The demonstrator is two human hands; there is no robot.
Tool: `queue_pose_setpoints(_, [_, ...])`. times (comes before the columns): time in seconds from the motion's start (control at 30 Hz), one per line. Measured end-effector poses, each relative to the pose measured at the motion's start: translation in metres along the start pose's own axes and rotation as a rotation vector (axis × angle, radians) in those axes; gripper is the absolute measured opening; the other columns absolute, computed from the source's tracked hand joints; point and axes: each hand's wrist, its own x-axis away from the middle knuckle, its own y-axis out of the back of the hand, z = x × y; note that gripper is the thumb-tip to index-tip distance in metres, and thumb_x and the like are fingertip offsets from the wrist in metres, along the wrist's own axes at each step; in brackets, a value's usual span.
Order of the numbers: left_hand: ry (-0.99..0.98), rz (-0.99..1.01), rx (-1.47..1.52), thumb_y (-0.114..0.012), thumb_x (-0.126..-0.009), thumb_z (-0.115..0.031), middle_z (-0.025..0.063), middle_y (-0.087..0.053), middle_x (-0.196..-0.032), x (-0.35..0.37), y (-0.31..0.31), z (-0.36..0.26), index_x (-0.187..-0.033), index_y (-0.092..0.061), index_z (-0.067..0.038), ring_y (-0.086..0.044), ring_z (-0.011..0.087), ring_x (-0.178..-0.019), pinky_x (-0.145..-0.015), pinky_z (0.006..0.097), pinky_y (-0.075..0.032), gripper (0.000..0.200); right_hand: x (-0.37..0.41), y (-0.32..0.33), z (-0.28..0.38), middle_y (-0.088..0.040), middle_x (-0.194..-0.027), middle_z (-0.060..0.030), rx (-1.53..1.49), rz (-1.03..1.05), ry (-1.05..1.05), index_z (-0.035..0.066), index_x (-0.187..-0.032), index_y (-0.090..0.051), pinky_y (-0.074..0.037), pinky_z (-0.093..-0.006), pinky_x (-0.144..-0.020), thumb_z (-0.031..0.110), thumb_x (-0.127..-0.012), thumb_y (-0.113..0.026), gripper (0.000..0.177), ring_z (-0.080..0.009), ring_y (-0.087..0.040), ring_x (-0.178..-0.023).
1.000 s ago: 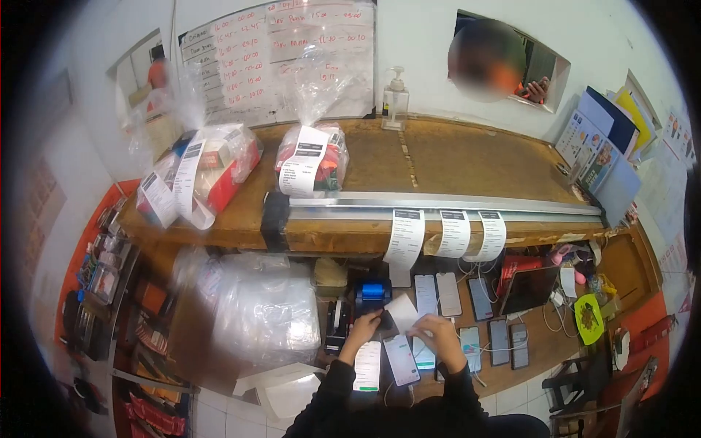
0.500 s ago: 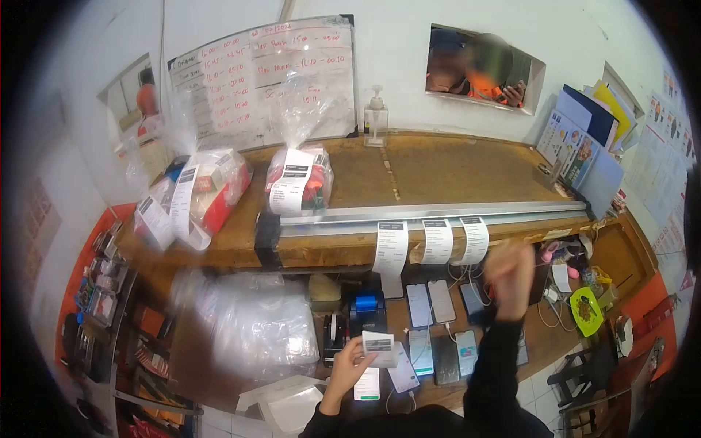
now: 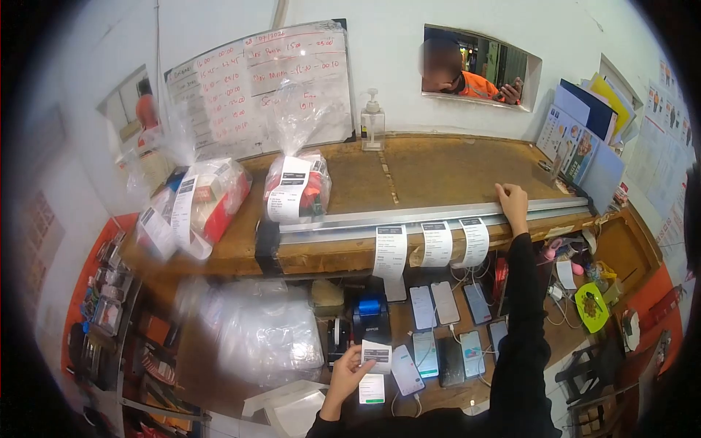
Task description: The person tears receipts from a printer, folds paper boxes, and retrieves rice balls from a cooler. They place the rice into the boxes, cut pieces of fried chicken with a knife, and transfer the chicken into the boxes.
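Observation:
My left hand (image 3: 347, 374) pinches a small printed receipt (image 3: 376, 352) between thumb and fingers, in front of the black and blue receipt printer (image 3: 370, 321). A phone with a lit screen (image 3: 372, 389) is just below that receipt. Out to the right, my right hand (image 3: 513, 204) is at the metal rail (image 3: 438, 217) along the shelf's front edge, fingers curled; whatever is in them is hidden. Left of it, several paper receipts (image 3: 473, 242) hang from the rail. Several phones (image 3: 444, 303), some on cables, lie on the desk below.
Tied clear plastic bags with receipts (image 3: 298, 182) stand on the shelf (image 3: 453, 164), near a pump bottle (image 3: 373, 124). A stack of plastic bags (image 3: 270, 336) lies on the desk's left. Behind a wall opening is a person in orange (image 3: 478, 86). A green plate (image 3: 591, 305) is at right.
My right hand has moved up and away from above the desk to the rail. My left hand still holds the receipt, nearly in place. The person behind the opening has shifted left.

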Motion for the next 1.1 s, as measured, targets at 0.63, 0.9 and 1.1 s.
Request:
queue_pose_setpoints(0.63, [0.013,-0.054,0.025,-0.058,-0.077,-0.002,0.0071,-0.059,-0.09,-0.001,0.009,0.014,-0.102,-0.047,0.0,-0.056,0.0103,-0.082,-0.069,0.0204,-0.044,0.028,0.0,-0.001,-0.003,-0.058,-0.063,-0.0153,0.017,0.075,-0.052,0.003,-0.068,-0.063,-0.043,-0.0365,-0.055,0.03,-0.075,-0.054,0.029,-0.0318,-0.056,-0.061])
queue_pose_setpoints(0.9, [0.025,-0.077,0.083,-0.057,-0.077,-0.001,0.0093,-0.058,-0.095,-0.001,0.015,0.021,-0.104,-0.045,0.002,-0.055,0.0123,-0.086,-0.073,0.0222,-0.044,0.03,0.0,0.0,-0.005,-0.056,-0.058,-0.0137,-0.04,0.093,-0.038,0.003,-0.063,-0.061,-0.041,-0.0361,-0.052,0.03,-0.075,-0.053,0.031,-0.0306,-0.054,-0.056])
queue_pose_setpoints(1.1, [0.019,-0.103,0.072,-0.056,-0.077,0.001,0.0093,-0.058,-0.093,0.006,0.019,0.017,-0.104,-0.044,0.002,-0.056,0.0127,-0.085,-0.072,0.0227,-0.044,0.029,0.0,-0.004,-0.01,-0.054,-0.055,-0.0129,-0.057,0.062,-0.022,0.003,-0.062,-0.06,-0.04,-0.0354,-0.052,0.03,-0.075,-0.054,0.031,-0.0295,-0.054,-0.054])
